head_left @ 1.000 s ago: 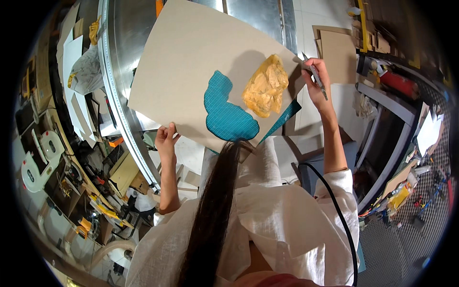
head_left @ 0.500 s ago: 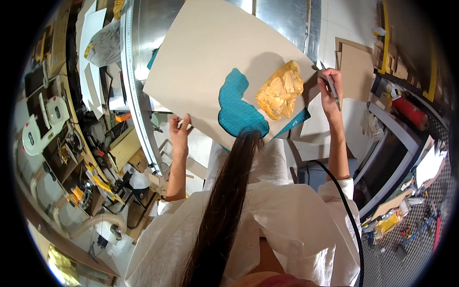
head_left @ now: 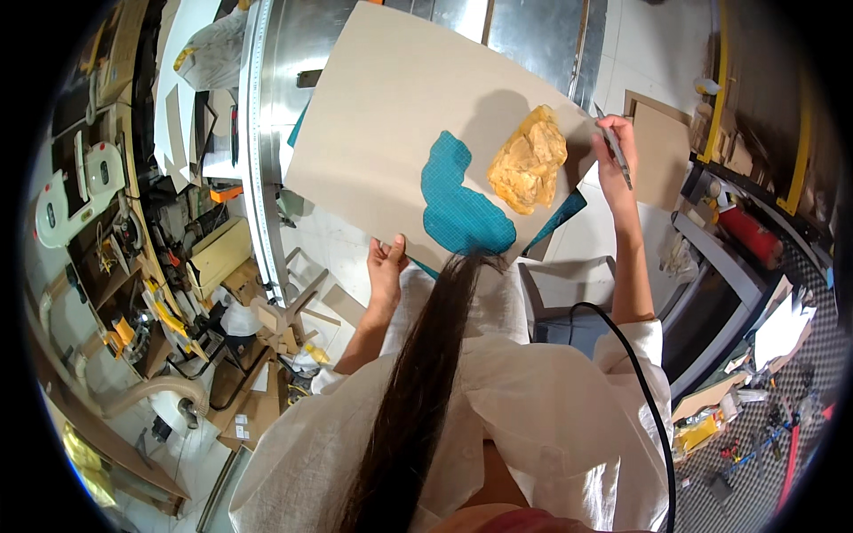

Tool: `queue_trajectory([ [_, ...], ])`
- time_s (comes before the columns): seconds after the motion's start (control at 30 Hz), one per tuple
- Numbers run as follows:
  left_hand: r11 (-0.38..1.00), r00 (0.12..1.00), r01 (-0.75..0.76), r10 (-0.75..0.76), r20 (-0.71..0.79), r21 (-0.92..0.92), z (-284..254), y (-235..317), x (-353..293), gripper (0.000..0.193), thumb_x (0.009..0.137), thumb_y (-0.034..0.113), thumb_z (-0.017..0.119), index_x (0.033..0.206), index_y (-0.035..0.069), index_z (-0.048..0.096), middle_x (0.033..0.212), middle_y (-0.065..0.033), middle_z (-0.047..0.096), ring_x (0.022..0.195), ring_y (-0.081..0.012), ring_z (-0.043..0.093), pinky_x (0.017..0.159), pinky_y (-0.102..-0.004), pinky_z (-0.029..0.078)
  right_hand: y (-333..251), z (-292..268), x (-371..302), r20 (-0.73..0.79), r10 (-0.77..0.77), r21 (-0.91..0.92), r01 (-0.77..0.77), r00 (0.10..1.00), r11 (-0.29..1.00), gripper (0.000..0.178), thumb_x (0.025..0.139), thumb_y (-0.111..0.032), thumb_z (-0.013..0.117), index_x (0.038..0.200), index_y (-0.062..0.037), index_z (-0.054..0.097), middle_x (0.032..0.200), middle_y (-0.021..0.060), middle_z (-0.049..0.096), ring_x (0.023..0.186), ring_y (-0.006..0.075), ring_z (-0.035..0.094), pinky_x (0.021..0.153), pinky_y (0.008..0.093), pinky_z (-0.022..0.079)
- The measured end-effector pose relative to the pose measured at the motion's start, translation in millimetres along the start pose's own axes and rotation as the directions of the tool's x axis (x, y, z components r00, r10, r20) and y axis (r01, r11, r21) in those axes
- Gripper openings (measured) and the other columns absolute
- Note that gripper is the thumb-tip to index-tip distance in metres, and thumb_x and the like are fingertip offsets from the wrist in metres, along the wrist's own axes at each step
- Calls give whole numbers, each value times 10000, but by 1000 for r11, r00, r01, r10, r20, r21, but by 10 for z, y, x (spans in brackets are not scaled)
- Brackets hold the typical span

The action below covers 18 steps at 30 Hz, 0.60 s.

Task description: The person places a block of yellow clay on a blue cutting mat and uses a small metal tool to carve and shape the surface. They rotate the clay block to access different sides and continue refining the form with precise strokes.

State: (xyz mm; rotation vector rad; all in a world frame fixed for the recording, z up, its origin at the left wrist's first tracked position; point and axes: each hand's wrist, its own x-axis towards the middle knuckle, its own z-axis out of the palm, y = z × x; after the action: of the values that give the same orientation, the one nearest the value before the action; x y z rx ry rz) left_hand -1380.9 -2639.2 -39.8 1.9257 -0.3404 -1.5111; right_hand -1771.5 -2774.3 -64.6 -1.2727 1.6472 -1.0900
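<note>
A large beige cardboard sheet (head_left: 373, 115) lies tilted on the table, with a curved opening through which a teal gridded cutting mat (head_left: 462, 209) shows. Corners of that mat stick out from under the sheet. On the cardboard, right of the opening, rests a rough yellow-orange stone (head_left: 530, 160). My left hand (head_left: 386, 266) is closed at the sheet's near left edge, fingers pinching it. Beyond the sheet's right corner, my right hand (head_left: 615, 160) grips a slim grey craft knife (head_left: 617, 147), its tip pointing away from me.
A long metal ruler-marked rail (head_left: 258, 151) runs along the table's left side. Left of it stand cluttered shelves and a grey-white bag-like bundle (head_left: 213, 55). A grey stool (head_left: 582, 333) is near my right forearm, and a black cable (head_left: 653, 391) hangs over my right side.
My left hand has moved right and forward onto the cardboard's edge. The sheet, mat and stone appear shifted slightly right. My right hand still holds the craft knife.
</note>
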Motion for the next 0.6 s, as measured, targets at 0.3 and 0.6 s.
queue_trajectory([
  [0.3,971,983,98,-129,-132,-218,441,-192,-407,217,938,202,664,927,182,448,686,107,412,599,-27,399,560,-195,366,-288,192,475,44,-204,-143,208,978,968,136,930,18,553,1040,-62,545,948,58,614,869,146,585,827,256,455],
  [0.6,951,992,15,-52,-113,-310,667,-327,-299,222,951,175,637,1101,109,487,794,30,532,650,-74,477,527,-253,416,-243,356,1172,210,-458,-261,501,864,826,208,886,8,608,1066,-89,571,939,76,648,873,266,608,798,321,485],
])
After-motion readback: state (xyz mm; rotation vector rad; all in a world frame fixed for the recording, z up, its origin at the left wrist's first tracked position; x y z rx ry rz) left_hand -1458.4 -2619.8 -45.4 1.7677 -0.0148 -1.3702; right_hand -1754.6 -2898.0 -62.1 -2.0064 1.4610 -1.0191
